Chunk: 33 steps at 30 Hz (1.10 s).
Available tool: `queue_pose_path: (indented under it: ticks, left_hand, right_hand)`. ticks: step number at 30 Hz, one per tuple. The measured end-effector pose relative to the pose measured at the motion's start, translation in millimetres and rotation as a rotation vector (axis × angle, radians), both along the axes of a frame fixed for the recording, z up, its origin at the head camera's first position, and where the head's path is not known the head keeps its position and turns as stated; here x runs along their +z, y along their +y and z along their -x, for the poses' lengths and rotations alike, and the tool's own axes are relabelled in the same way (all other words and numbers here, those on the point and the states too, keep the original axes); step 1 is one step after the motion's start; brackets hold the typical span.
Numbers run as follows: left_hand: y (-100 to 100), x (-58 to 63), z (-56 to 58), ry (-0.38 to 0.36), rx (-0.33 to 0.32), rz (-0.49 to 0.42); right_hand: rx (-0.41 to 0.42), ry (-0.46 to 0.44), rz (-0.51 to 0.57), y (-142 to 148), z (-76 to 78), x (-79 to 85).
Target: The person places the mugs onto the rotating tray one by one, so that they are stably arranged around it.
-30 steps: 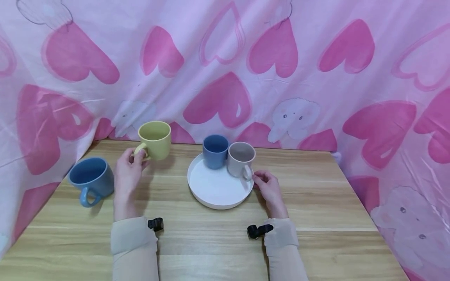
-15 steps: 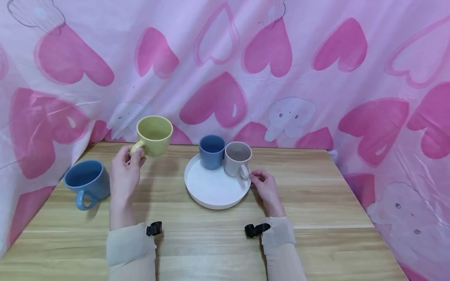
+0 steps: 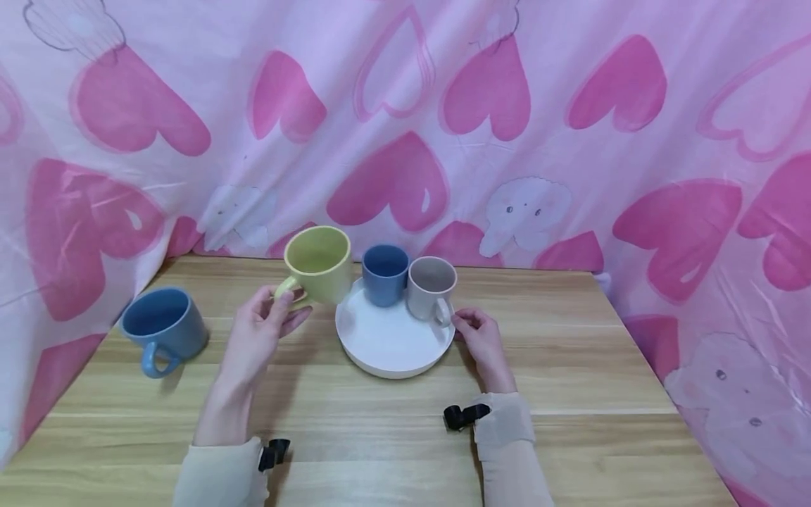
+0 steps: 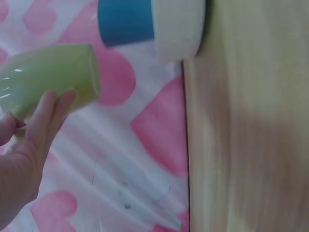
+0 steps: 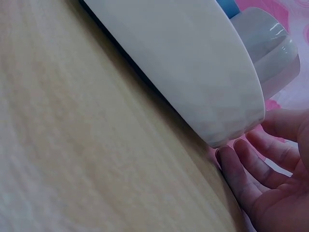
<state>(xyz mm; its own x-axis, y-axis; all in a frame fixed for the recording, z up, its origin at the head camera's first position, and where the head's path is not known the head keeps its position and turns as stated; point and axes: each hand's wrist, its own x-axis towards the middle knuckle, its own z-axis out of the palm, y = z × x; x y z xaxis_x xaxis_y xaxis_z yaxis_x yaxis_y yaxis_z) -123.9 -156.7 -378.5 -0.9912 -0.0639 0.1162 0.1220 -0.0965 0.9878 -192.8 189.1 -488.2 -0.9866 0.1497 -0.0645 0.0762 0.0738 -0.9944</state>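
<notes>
My left hand (image 3: 256, 331) pinches the handle of a yellow-green mug (image 3: 323, 271), held upright above the table just left of the white round tray (image 3: 393, 370). In the left wrist view that mug (image 4: 53, 75) has two straight fingers along its side. My right hand (image 3: 484, 345) holds the tray's right edge; in the right wrist view the thumb is at the rim and bent fingers touch the outer wall (image 5: 203, 96). A blue cup (image 3: 385, 274) and a grey-pink mug (image 3: 431, 289) stand side by side at the back of the tray.
Another blue mug (image 3: 167, 327) stands at the left of the wooden table (image 3: 380, 443), its handle toward the front. A pink curtain with hearts (image 3: 393, 183) hangs behind the table and along its sides.
After rising slightly, the yellow-green mug has moved right and somewhat down with my left hand, close to the tray. My right hand and the tray have stayed in place.
</notes>
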Motion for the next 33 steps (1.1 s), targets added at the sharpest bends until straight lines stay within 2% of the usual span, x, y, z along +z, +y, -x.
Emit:
queue_pose_path:
  ticks: [3,11,19,26,33]
  left_hand:
    - [8,-1.6,-5.6,-0.041,-0.079,-0.011]
    - [28,-10.7,-9.1,-0.037,-0.183,0.017]
    - [56,-19.7,-12.4,-0.117,-0.315,0.07]
    - [60,-25.6,-9.7,-0.146,-0.382,0.088]
    - [66,-34.0,-2.7,-0.111,-0.451,0.124]
  right_hand:
    - [0.003,-0.008,-0.005,0,0.4,-0.2]
    - [0.019,0.0,-0.017,-2,2.2,4.9]
    - [0.0,-0.02,0.002,1,0.1,1.4]
    - [0.003,-0.02,-0.001,0,0.5,0.2]
    - [-0.015,-0.018,0.01,0,0.7,-2.0]
